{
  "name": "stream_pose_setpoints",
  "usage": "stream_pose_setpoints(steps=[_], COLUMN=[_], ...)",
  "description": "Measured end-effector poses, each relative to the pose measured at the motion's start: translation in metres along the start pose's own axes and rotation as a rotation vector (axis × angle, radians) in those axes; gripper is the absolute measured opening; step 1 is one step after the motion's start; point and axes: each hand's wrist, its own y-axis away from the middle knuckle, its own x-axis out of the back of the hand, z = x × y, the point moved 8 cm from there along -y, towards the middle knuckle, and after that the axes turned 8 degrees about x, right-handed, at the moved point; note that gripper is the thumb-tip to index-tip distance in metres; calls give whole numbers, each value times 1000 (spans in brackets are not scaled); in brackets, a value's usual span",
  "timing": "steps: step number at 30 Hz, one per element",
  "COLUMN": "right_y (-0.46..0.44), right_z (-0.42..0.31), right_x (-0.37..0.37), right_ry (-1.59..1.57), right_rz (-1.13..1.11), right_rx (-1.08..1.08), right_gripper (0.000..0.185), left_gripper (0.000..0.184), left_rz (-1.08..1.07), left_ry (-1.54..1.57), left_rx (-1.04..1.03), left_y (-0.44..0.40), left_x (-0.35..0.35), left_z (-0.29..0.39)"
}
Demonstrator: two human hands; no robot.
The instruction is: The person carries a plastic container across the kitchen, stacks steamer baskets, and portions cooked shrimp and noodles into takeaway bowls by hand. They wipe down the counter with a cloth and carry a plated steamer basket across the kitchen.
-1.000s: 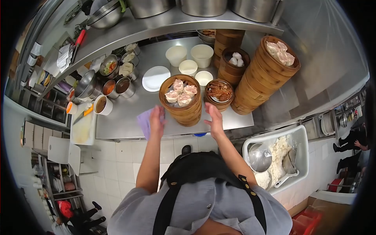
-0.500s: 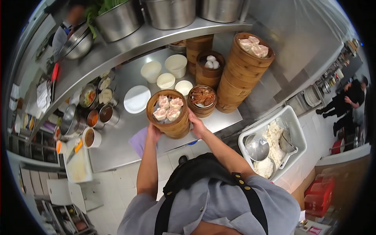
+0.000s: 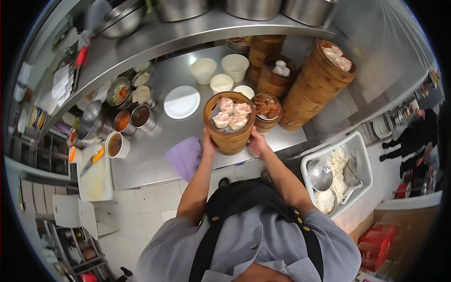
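A stack of bamboo steamers (image 3: 229, 142) is held between my two hands near the front edge of the steel counter. Several pale pink dumplings (image 3: 231, 114) sit in its top basket. My left hand (image 3: 209, 143) is wrapped round the lower left side, and my right hand (image 3: 256, 141) grips the lower right side; some fingers are hidden behind the stack. Just to the right stands a smaller steamer (image 3: 266, 126) filled with brown chicken feet (image 3: 267, 107). A purple cloth (image 3: 184, 157) lies left of my left hand.
Tall steamer stacks (image 3: 314, 91) stand at the back right. White tubs (image 3: 235, 66) and a white plate (image 3: 182, 102) lie behind. Left are sauce containers (image 3: 117, 144) and a knife (image 3: 93, 160) on a cutting board (image 3: 96, 183). A white bin (image 3: 366, 164) stands right, below an overhead shelf (image 3: 197, 35).
The view has shifted, so the counter appears further right. Both hands still hold the steamer stack, which sits slightly further right of the purple cloth, leaving more cloth visible.
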Motion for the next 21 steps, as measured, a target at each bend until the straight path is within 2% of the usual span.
stream_pose_setpoints(steps=[1,4,5,8,15,17,21], right_y=[-5,0,0,5,19,27,55], right_z=[5,-4,6,4,-11,-32,-96], right_x=[2,-12,-5,-22,-59,-80,-115], right_ry=[-77,-112,-163,-207,-140,-105,-119], right_rz=[3,-32,19,-62,-36,-88,-54], right_rx=[57,88,24,81,72,78,61], right_gripper=[66,68,67,68,65,65,64], left_gripper=[59,58,56,56,59,65,60], left_rz=[-2,35,31,42,67,54,-92], left_ry=[21,64,54,61,-75,-55,93], left_rx=[-91,-132,-133,-157,-249,-214,-189], left_y=[4,-9,-2,10,46,57,98], left_x=[-14,-7,-13,-20,-33,-43,-107], left_z=[8,1,8,20,67,80,126])
